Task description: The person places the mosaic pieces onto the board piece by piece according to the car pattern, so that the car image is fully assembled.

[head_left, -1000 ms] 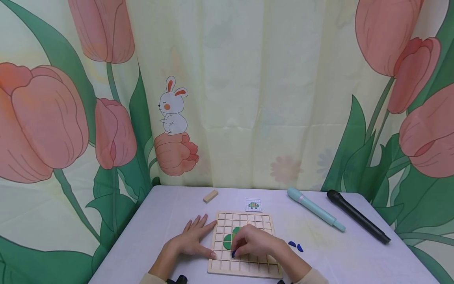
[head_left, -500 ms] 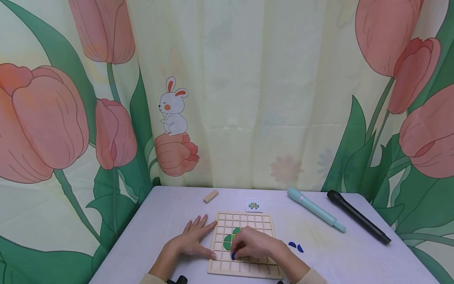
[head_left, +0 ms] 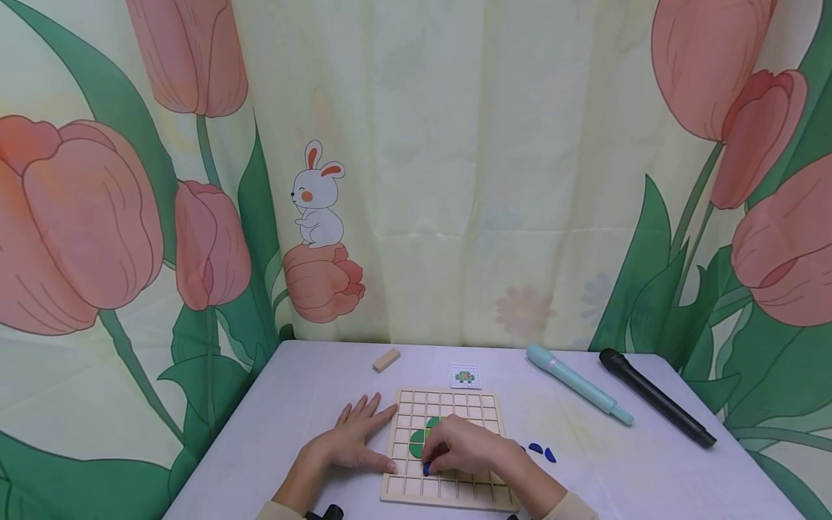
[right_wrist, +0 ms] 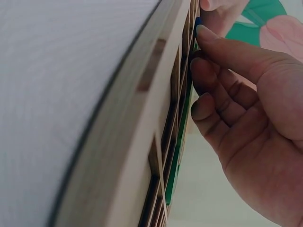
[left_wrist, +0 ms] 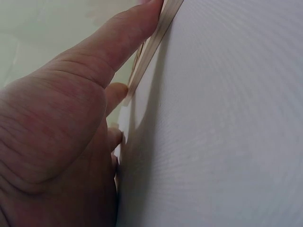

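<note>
A wooden grid board (head_left: 416,491) lies on the table in the head view, with green rounded pieces (head_left: 417,444) set near its middle. My left hand (head_left: 351,439) rests at the board's left edge, fingers spread and thumb on its border; the left wrist view shows the thumb (left_wrist: 118,42) against the wooden rim. Over the board, my right hand (head_left: 464,442) pinches a small blue piece (head_left: 426,469) between thumb and finger, just below the green ones. In the right wrist view that blue piece (right_wrist: 198,21) shows at the thumb tip, and its full shape is hidden.
Blue half-round pieces (head_left: 536,448) lie right of the board, one partly behind the right forearm. Behind the board is a small pattern card (head_left: 464,375), with a wooden block (head_left: 386,360) to its left. A mint marker-like stick (head_left: 578,383) and a black one (head_left: 656,396) lie at right.
The right hand has shifted very slightly to the left with the blue piece. Part of another blue piece now shows beside the right forearm. The left hand stays put.
</note>
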